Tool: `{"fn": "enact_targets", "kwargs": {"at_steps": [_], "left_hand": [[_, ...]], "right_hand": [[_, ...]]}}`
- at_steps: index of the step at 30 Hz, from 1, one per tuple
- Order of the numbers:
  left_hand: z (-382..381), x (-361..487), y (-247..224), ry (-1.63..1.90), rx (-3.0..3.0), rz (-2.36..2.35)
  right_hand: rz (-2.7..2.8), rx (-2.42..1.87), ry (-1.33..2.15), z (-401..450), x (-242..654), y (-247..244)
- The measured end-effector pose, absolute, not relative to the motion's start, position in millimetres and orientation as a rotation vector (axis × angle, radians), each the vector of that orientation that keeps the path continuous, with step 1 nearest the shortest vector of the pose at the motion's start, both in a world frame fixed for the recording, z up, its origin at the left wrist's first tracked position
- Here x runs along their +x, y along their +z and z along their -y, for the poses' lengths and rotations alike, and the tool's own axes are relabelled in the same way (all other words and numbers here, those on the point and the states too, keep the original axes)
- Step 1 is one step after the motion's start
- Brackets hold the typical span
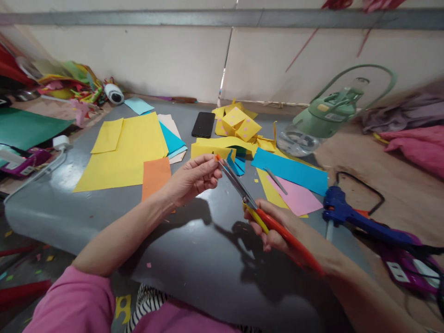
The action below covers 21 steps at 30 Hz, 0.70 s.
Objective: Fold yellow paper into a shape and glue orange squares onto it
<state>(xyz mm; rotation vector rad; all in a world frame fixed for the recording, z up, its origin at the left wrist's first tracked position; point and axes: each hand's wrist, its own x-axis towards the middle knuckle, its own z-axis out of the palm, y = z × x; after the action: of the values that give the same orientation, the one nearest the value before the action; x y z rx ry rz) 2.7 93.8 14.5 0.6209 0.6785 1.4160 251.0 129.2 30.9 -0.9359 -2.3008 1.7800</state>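
My right hand (274, 224) grips a pair of scissors (239, 187) with red and yellow handles, the blades pointing up and to the left. At the blade tips, my left hand (197, 178) pinches a tiny orange paper piece (218, 157), mostly hidden by the fingers. Below my left forearm lies an orange paper sheet (156, 175), partly covered by the arm. Just behind the scissors are curled yellow paper strips (215, 149) and folded blue paper (239, 165).
Around the grey table lie yellow sheets (132, 143), a black phone (203, 125), a blue strip (291, 171), pink paper (301, 199) and tweezers (276, 181). A green-topped bottle (312, 120) and a blue glue gun (347, 210) stand at the right.
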Motion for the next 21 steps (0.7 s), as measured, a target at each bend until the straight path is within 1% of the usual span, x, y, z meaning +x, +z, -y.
{"fn": "enact_targets", "kwargs": {"at_steps": [21], "left_hand": [[-93.0, 3.3, 17.3, 1.39, 0.551, -0.677]], "right_hand": [[2.215, -0.915, 1.853, -125.4, 251.9, 33.1]]}}
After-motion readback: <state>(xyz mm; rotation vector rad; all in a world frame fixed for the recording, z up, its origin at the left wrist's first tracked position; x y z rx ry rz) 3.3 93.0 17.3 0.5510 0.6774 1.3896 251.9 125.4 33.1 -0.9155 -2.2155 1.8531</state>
